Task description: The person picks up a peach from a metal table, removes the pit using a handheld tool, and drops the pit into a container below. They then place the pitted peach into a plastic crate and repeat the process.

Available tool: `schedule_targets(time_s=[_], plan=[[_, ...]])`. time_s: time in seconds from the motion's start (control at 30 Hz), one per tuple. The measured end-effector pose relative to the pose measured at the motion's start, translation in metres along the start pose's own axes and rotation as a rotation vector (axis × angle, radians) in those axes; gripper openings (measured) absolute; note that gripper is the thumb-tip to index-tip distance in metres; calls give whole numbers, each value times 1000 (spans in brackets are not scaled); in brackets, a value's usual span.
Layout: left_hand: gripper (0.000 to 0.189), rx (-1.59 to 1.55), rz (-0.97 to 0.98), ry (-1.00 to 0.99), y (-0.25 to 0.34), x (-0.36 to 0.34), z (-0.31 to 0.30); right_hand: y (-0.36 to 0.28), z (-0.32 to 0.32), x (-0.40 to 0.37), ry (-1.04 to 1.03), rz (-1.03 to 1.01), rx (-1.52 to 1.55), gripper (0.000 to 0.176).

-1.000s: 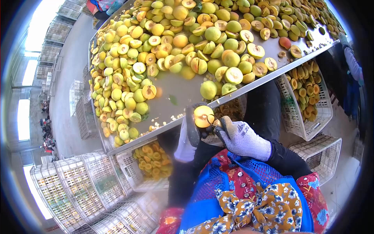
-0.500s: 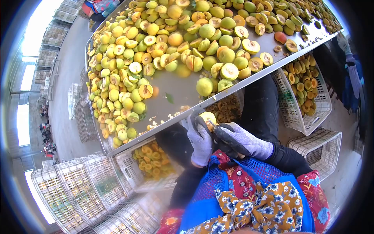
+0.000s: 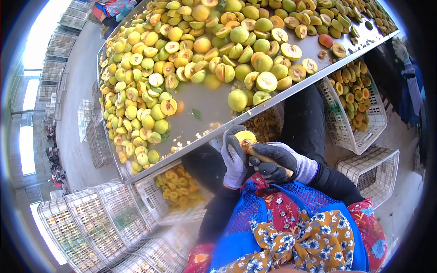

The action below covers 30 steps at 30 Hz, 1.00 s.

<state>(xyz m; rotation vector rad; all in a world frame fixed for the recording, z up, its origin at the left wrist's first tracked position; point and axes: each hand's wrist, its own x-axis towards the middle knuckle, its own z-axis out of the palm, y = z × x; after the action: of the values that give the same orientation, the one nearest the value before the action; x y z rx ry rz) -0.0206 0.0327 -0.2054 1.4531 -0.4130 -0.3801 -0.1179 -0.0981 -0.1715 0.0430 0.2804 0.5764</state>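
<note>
Fruit lies on the table ahead, crates left and right below.

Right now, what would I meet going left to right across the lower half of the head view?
White crates → crate of cut fruit → left hand → held fruit → right hand → lower-right crate.

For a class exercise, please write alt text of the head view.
A gloved left hand grips a cut stone fruit, the right hand against it, beside a metal table heaped with whole and halved fruit; crates of fruit halves sit below.
</note>
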Motion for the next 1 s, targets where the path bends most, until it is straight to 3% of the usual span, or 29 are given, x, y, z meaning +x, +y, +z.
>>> schedule_targets(time_s=[0.07, 0.13, 0.23, 0.33, 0.4, 0.5, 0.57, 0.63, 0.7, 0.77, 0.83, 0.97, 1.0], plan=[[43, -237, -109, -91, 6, -2, -1, 1, -9, 2, -171, 131, 296, 38], [46, -224, -136, -129, 3, -2, -2, 1, -8, -1, -275, 189, 467, 41], [47, -256, -220, -100, -4, 1, -1, 0, -12, 2, -152, 123, 274, 41], [47, -217, -302, 22, -13, -3, 3, 7, 8, -4, 238, -155, -286, 39], [42, -155, -326, 103, -17, -8, -2, 8, 16, -6, 196, -186, -470, 37], [44, -188, -541, 382, -13, -6, -50, 1, 19, -15, 180, -242, -667, 34], [41, 366, -275, 466, -13, -16, -107, -10, 10, -20, 181, -191, -475, 35], [37, 1185, -375, 200, 53, -22, -138, -13, -10, -20, 295, -185, -441, 32], [34, 1758, -418, 184, 55, -24, -174, -15, -13, -18, 329, -114, -359, 30], [35, 1844, -245, 284, 51, 6, -188, -11, -20, -10, 355, -85, -293, 29], [38, 1569, 2, 226, 50, 65, -185, -10, -24, -7, 369, -71, -307, 29], [41, 1726, 532, 36, 16, 174, -171, -12, -30, -11, 389, -81, -482, 28], [39, 1714, 408, -32, 6, 187, -173, -11, -33, -15, 399, -89, -518, 29]])
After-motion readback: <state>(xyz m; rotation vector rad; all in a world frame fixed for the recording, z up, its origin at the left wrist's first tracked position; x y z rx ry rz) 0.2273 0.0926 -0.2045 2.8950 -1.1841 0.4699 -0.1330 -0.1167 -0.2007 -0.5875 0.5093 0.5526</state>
